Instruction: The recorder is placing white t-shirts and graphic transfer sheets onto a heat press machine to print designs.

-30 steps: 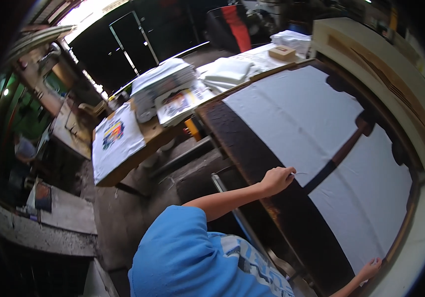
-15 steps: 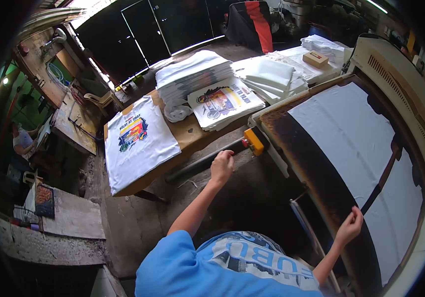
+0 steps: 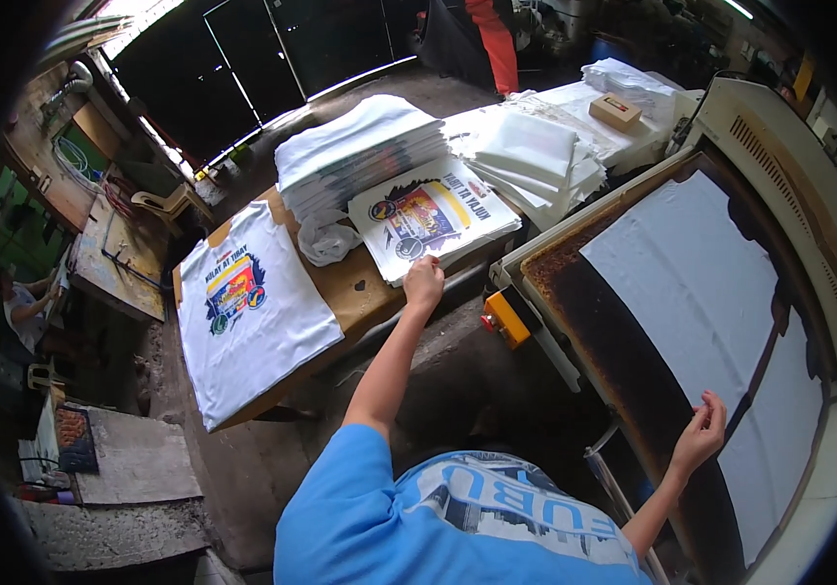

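My left hand (image 3: 424,285) reaches to the front edge of a stack of printed white sheets (image 3: 472,234) with a colourful design. Its fingers are curled together at that edge, and whatever may be between them is hidden. My right hand (image 3: 699,434) hovers over the near edge of the dark, scorched bed of a flat press (image 3: 623,336), loosely open and holding nothing. Two white fabric pieces (image 3: 677,263) lie on the bed, a dark gap between them. A white printed T-shirt (image 3: 253,331) is spread flat on the left end of the wooden table (image 3: 355,302).
Behind the sheets stands a tall pile of folded white shirts (image 3: 360,146), a crumpled white cloth (image 3: 328,237) in front. More white sheets (image 3: 526,156) and a small cardboard box (image 3: 616,112) lie farther right. A yellow control box (image 3: 506,320) with a red button juts from the press. Another person (image 3: 30,312) works far left.
My left hand has moved up and away from beside the yellow control box to the sheet stack. My right hand has shifted slightly, its fingers looser. The view has turned a little.
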Demonstrator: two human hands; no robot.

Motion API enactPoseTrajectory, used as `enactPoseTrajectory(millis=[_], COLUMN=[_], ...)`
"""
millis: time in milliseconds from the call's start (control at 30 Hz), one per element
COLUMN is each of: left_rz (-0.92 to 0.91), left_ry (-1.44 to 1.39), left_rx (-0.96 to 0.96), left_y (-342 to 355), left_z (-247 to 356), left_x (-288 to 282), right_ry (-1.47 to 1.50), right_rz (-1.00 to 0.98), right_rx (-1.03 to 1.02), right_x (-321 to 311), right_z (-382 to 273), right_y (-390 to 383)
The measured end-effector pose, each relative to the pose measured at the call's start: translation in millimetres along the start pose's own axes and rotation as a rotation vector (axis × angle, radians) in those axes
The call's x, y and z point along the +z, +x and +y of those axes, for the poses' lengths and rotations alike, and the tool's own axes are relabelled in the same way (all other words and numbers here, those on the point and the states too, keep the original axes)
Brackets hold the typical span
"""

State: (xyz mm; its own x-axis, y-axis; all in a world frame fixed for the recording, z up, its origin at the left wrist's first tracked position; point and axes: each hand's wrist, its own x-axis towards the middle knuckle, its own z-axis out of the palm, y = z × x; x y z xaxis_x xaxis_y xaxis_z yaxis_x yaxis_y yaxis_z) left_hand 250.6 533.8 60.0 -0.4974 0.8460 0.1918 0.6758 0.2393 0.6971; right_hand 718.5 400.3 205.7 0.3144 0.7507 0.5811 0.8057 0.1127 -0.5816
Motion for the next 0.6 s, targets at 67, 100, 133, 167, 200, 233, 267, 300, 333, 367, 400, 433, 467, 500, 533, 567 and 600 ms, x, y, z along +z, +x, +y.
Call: enactPoseTrajectory(millis=[67,100,133,167,200,233,267,300,333,367,400,433,467,500,533,567,600], left_rz=[-0.119,-0.224,-0.225,-0.227,-0.238,-0.169,-0.177,-0.136,-0.095,-0.108,-0.129,-0.15,-0.171,-0.276,-0.38,-0.275,-0.28], left_ry=[0.297,0.332,0.338,0.395,0.444,0.467,0.482,0.521,0.56,0.553,0.601,0.65,0.65,0.693,0.736,0.757,0.758], left_rx=[-0.013,-0.075,-0.072,-0.077,-0.076,-0.001,-0.01,-0.002,0.005,0.023,0.001,-0.019,-0.005,0.034,0.072,0.162,0.167], left_y=[14.7,24.3,33.3,41.4,48.7,54.8,56.2,56.7,58.1,58.2,55.3,56.7,59.1,66.6,73.8,79.4,85.5], left_z=[0.8,-2.9,-8.1,-15.0,-22.7,-33.5,-45.4,-54.6,-63.1,-66.7,-72.9,-79.1,-83.7,-88.6,-94.6,-101.5,-102.9], left_x=[12.2,18.6,23.4,26.7,37.7,43.1,48.6,57.2,66.5,75.9,78.9,81.2,80.4,78.0,73.8,67.7,61.5], right_ry=[0.032,0.039,0.044,0.044,0.027,0.019,0.015,0.002,-0.011,-0.028,-0.032,-0.035,-0.054,-0.052,-0.047,-0.051,-0.027], right_rz=[0.068,0.067,0.068,0.069,0.03,-0.01,-0.003,-0.043,-0.083,-0.071,-0.063,-0.055,-0.053,-0.05,-0.048,-0.047,-0.061], right_rx=[-0.038,-0.025,-0.012,-0.006,-0.059,-0.115,-0.113,-0.093,-0.072,-0.061,-0.052,-0.042,-0.024,-0.026,-0.029,-0.021,-0.002], right_x=[13.8,20.2,26.6,33.4,37.1,41.7,43.5,43.9,46.2,49.3,52.4,55.9,56.8,61.8,66.9,72.3,77.5], right_z=[3.2,0.2,-4.7,-11.0,-16.4,-20.4,-20.9,-20.1,-19.9,-19.0,-20.9,-23.8,-30.6,-39.0,-47.1,-53.8,-59.4], right_y=[13.5,19.7,25.0,29.7,35.2,42.4,47.4,51.0,55.5,59.2,60.2,60.9,58.4,60.2,61.4,61.5,61.9])
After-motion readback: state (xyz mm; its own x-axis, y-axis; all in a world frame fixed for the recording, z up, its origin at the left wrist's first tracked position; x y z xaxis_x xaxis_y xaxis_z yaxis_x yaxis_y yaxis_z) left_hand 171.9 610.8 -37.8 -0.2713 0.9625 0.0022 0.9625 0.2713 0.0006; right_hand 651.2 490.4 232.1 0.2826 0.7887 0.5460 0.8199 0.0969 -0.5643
